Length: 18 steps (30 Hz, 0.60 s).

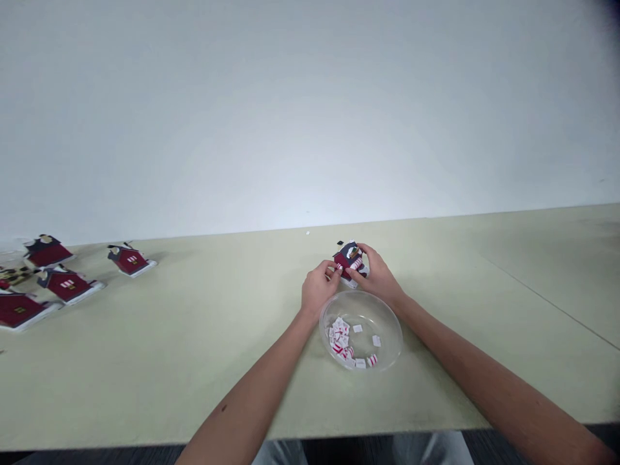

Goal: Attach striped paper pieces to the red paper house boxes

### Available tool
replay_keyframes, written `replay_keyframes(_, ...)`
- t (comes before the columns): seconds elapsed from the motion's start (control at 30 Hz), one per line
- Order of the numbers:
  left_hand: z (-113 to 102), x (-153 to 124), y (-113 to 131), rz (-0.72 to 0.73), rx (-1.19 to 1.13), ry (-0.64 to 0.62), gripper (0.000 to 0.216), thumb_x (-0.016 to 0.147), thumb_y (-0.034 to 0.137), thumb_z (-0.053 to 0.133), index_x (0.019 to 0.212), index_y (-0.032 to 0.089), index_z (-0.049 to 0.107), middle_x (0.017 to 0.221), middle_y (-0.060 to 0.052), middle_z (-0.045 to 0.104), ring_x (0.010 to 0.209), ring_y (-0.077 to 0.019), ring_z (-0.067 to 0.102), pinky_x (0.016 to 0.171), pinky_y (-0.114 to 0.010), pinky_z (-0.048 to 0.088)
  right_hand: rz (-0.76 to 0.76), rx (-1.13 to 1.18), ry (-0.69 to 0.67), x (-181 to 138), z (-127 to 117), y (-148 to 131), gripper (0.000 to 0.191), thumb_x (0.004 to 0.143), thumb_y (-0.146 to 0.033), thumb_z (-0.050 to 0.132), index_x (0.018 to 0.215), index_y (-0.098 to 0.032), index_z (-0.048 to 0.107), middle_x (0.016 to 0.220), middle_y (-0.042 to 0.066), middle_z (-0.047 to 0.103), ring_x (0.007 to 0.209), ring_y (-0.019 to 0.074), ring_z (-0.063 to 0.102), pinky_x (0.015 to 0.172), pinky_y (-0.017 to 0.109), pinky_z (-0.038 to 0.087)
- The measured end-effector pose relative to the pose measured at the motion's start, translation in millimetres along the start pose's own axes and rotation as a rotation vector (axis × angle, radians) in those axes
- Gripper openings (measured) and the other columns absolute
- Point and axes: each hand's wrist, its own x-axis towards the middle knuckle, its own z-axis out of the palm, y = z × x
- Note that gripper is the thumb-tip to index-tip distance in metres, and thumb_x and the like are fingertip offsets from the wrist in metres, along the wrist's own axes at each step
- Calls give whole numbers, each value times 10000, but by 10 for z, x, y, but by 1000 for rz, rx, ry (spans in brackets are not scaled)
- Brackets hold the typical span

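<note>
A small model house (344, 256) with dark red walls, a dark blue roof and a white base is between my two hands. My right hand (380, 276) grips it from the right, with fingers behind and the thumb in front. At its front wall, my left hand (318, 285) is closed with its fingertips on a tiny red-and-white striped piece (340, 266). Another striped patch shows on the wall near my right thumb. Just in front of both hands stands a clear round bowl (398, 330) holding several small white and striped pieces (340, 334).
At the left of the pale green table (203, 361) stand several similar red houses, one (130, 259) apart from the others (70, 285). A tiny white bit (307, 232) lies near the wall (310, 110). The table's front edge is close to my body.
</note>
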Motion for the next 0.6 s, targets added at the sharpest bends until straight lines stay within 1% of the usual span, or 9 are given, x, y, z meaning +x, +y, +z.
replay_keyframes(0.3,16,19,-42,4,-6,3,224,900,387,563,1031,248,680,746,-3,682,681,-148,613,654,-238,433,13,9,-5,-1,4,21,641,856,-396,645,1426,-222,407,1404,134,534,1298,312,502,1093,517,410)
replay_keyframes(0.6,11,10,-25,8,-12,0,216,900,390,559,1020,249,671,729,3,670,659,-143,599,633,-236,420,12,17,-8,-2,0,23,641,849,-390,653,1419,-222,412,1406,131,535,1298,307,505,1097,503,409)
